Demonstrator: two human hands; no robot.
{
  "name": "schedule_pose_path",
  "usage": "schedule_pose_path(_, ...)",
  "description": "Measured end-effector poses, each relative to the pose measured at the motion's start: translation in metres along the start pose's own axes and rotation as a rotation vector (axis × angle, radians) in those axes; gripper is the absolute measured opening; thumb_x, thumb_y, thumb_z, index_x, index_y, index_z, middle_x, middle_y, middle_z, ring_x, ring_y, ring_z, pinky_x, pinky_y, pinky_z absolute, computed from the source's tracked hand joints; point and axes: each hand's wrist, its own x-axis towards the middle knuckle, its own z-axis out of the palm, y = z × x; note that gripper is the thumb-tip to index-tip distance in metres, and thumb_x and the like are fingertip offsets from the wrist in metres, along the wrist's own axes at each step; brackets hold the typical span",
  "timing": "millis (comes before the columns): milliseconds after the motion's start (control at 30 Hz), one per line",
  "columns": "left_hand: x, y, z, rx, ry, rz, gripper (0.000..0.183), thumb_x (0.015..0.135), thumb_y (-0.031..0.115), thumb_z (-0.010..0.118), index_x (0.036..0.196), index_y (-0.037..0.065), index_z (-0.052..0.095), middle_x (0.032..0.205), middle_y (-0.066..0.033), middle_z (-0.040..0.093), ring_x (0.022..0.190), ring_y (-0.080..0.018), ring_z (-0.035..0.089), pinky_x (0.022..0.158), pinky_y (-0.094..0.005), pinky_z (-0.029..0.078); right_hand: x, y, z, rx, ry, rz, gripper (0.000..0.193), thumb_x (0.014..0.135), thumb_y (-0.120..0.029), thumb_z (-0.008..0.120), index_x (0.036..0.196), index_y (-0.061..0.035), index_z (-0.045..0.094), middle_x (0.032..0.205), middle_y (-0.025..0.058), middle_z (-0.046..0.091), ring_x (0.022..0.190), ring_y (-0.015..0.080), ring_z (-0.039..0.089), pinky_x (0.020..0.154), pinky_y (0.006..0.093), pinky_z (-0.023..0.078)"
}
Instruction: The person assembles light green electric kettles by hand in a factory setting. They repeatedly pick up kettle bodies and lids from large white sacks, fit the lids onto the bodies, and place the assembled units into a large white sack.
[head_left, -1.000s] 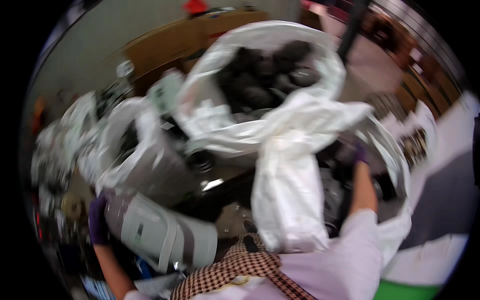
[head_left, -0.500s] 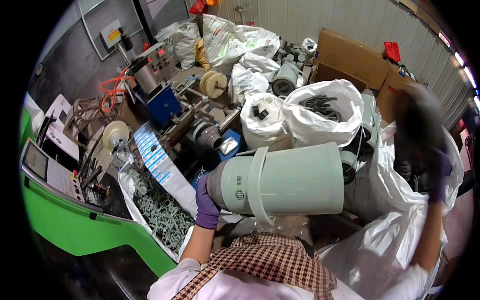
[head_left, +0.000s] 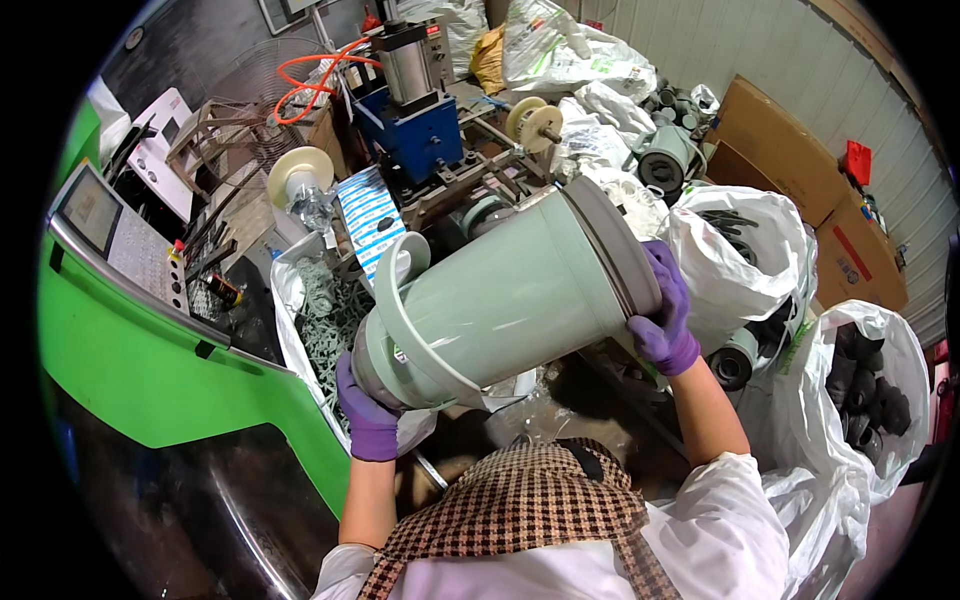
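Observation:
A big pale green jug (head_left: 500, 300) with a curved strap handle (head_left: 400, 300) lies tilted across my front, its wide end up to the right. My left hand (head_left: 365, 405), in a purple glove, is closed round its grey narrow end. At the wide end sits a dark grey round cap (head_left: 612, 250), against or over the rim; whether it is fully seated cannot be seen. My right hand (head_left: 665, 310), also purple-gloved, grips this cap from the outer side, fingers on top and thumb below.
White sacks stand at the right, one with black round parts (head_left: 865, 390), another with grey strips (head_left: 730, 235). A bench machine with a blue block (head_left: 410, 135) is beyond the jug. At left are a green machine (head_left: 190, 370) with a control panel and a sack of grey-green scraps (head_left: 325, 320).
My right hand has come from the right-hand sack to the jug's wide end, bringing the dark round cap. The jug has tilted, wide end up, and the view has shifted.

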Motion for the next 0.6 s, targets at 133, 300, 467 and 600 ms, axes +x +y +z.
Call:
schedule_pose_path(133, 0.01, -0.009, -0.026, 0.348, 0.004, 0.331, 0.042, 0.105, 0.037, 0.041, 0.129, 0.009, 0.059, 0.126, -0.0089, 0.063, 0.115, -0.0229, 0.061, 0.101, -0.0389, 0.049, -0.004, -0.01, 0.004, 0.125, -0.047, 0.296, 0.07, 0.085, -0.045, 0.063, 0.135, 0.0039, 0.054, 0.118, 0.0176, 0.057, 0.106, 0.03, 0.056, 0.094, 0.0414, 0.044)
schedule_pose_path(300, 0.015, -0.02, 0.018, 0.524, -0.036, 0.364, 0.04, 0.106, 0.03, 0.04, 0.136, 0.005, 0.051, 0.134, -0.009, 0.055, 0.122, -0.0222, 0.054, 0.105, -0.0372, 0.046, -0.056, -0.002, -0.007, 0.281, 0.16, 0.603, 0.073, 0.087, -0.042, 0.065, 0.141, 0.0039, 0.049, 0.13, 0.0155, 0.055, 0.118, 0.0247, 0.053, 0.103, 0.0398, 0.042)
schedule_pose_path(467, 0.044, -0.023, 0.054, 0.863, -0.315, 0.694, 0.044, 0.106, 0.034, 0.039, 0.143, 0.009, 0.046, 0.146, -0.0106, 0.047, 0.133, -0.0258, 0.047, 0.113, -0.0451, 0.039, -0.09, 0.021, -0.05, 0.385, 0.311, 0.896, 0.071, 0.084, -0.033, 0.074, 0.141, 0.0013, 0.049, 0.136, 0.0132, 0.055, 0.12, 0.0195, 0.053, 0.102, 0.0375, 0.044)
schedule_pose_path(600, 0.035, -0.051, 0.197, 0.083, -0.989, 0.34, 0.064, 0.105, 0.041, 0.04, 0.157, 0.005, 0.026, 0.161, -0.0162, 0.029, 0.148, -0.0312, 0.03, 0.123, -0.0497, 0.019, -0.068, 0.051, -0.09, 0.31, 0.327, 0.942, 0.065, 0.09, -0.029, 0.069, 0.144, -0.001, 0.045, 0.134, 0.0119, 0.057, 0.121, 0.0195, 0.055, 0.101, 0.0353, 0.047)
